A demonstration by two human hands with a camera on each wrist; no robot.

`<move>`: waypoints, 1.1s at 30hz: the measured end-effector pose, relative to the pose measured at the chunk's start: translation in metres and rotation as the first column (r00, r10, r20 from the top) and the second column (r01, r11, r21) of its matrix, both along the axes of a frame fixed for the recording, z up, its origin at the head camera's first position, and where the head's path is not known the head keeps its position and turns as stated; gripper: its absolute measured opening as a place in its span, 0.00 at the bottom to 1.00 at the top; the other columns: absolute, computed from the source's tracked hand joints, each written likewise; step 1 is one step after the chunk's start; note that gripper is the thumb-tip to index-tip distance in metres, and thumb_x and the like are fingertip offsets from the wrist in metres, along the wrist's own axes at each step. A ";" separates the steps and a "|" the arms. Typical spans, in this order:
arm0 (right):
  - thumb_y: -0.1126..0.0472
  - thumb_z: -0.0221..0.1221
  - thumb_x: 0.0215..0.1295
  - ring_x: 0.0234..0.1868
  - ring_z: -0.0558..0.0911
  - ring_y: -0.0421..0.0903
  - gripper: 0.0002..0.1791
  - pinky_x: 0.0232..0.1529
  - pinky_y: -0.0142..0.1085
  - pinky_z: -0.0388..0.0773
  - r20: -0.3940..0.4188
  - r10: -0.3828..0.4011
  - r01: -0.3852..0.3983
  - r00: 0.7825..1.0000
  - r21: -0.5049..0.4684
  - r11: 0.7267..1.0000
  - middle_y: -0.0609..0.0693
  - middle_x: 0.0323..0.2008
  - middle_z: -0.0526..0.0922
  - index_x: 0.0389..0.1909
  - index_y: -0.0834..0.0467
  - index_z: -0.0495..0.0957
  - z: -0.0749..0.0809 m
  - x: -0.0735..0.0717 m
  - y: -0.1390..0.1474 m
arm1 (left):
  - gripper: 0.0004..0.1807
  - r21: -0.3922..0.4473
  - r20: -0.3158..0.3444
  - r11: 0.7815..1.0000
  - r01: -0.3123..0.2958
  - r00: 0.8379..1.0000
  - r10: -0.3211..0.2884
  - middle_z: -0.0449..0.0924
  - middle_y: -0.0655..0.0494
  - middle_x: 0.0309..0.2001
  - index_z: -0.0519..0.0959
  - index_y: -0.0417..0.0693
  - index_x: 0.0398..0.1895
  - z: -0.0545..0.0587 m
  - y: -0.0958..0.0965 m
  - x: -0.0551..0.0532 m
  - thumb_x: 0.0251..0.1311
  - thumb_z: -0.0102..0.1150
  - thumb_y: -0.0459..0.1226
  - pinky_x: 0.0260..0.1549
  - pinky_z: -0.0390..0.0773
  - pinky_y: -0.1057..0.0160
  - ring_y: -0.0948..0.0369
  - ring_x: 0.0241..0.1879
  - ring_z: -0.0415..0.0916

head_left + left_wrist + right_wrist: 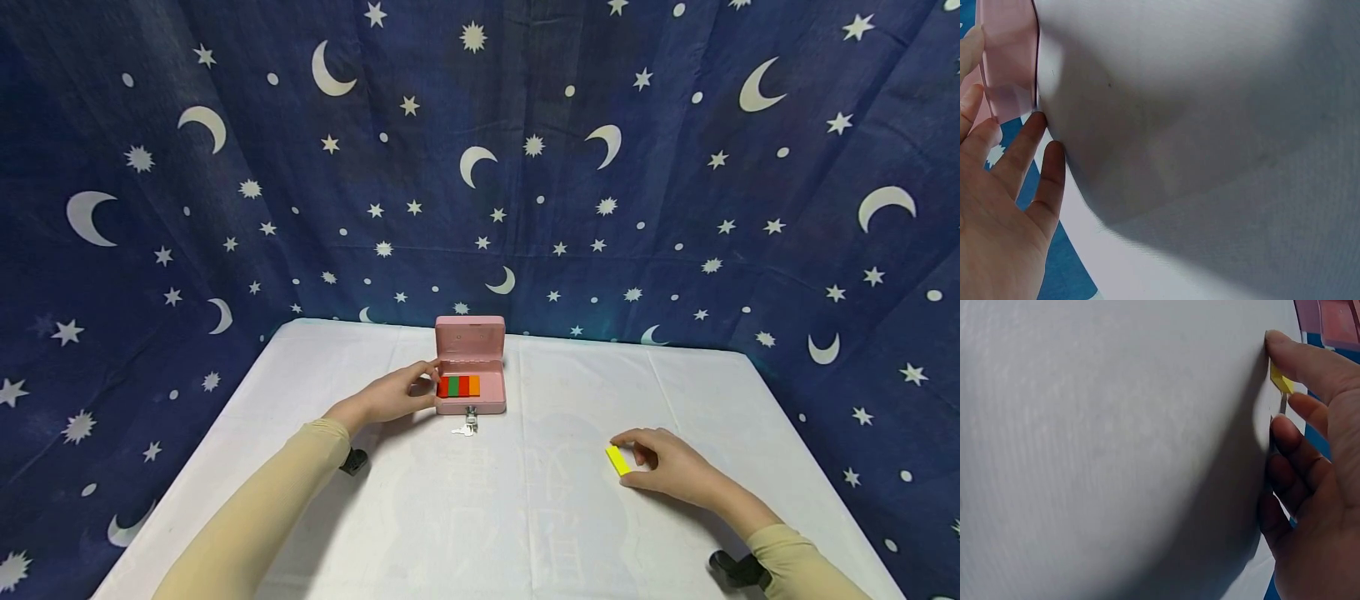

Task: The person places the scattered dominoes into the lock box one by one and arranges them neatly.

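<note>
A pink cash box [491, 385] stands with its lid up, holding a row of red, green and orange blocks. At its left wall my left hand [393, 393] reaches over the rim. Thumb and index finger bracket the ends of the leftmost red block [443, 387] and appear to pinch it. The left wrist view shows the fingers by the box's side wall [1013, 56], with the block hidden. My right hand [671, 468] pinches a yellow block [618, 461] by its ends between thumb and index finger, low over the table at the right.
Small keys [465, 429] hang from the lock at the front of the box. A white cloth covers the table [480, 517]. Behind it and along both sides hangs a dark blue curtain [420, 167] with moons and stars.
</note>
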State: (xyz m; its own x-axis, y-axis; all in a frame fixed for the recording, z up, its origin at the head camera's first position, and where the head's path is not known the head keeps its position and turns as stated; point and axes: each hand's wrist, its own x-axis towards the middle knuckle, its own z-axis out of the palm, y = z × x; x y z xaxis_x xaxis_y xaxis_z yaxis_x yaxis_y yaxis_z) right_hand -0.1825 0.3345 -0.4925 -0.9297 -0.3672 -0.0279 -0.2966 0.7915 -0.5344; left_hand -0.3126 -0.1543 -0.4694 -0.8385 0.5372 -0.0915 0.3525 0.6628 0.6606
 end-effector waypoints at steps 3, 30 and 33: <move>0.44 0.74 0.56 0.35 0.69 0.39 0.28 0.33 0.34 0.65 0.004 0.004 -0.004 1.000 -0.025 1.000 0.41 0.32 0.73 0.56 0.47 0.80 0.001 0.001 0.003 | 0.20 -0.002 0.006 1.000 -0.005 1.000 0.005 0.60 0.58 0.77 0.71 0.54 0.52 0.001 0.000 0.000 0.67 0.64 0.51 0.68 0.65 0.47 0.55 0.67 0.71; 0.47 0.76 0.55 0.33 0.69 0.40 0.22 0.33 0.34 0.66 -0.046 0.009 -0.008 0.999 0.015 1.000 0.40 0.28 0.74 0.49 0.46 0.81 0.011 -0.025 -0.026 | 0.22 -0.002 0.012 1.000 -0.016 1.000 0.016 0.57 0.63 0.78 0.71 0.56 0.52 -0.001 -0.001 -0.001 0.65 0.64 0.56 0.68 0.65 0.45 0.56 0.68 0.70; 0.49 0.75 0.56 0.33 0.70 0.40 0.22 0.36 0.36 0.67 -0.070 0.013 -0.011 0.997 0.025 1.000 0.39 0.27 0.73 0.49 0.46 0.81 0.015 -0.038 -0.039 | 0.21 0.001 0.017 1.000 -0.020 1.000 0.020 0.57 0.63 0.78 0.71 0.56 0.52 0.000 -0.001 0.000 0.65 0.64 0.55 0.68 0.64 0.45 0.56 0.68 0.70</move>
State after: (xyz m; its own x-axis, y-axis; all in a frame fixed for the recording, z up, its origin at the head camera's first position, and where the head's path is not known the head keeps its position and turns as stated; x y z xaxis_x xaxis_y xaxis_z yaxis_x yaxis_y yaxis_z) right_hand -0.2202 0.2953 -0.4771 -0.9251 -0.3786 0.0284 -0.3426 0.8004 -0.4920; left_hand -0.3128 -0.1558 -0.4698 -0.8475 0.5202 -0.1054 0.3277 0.6690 0.6671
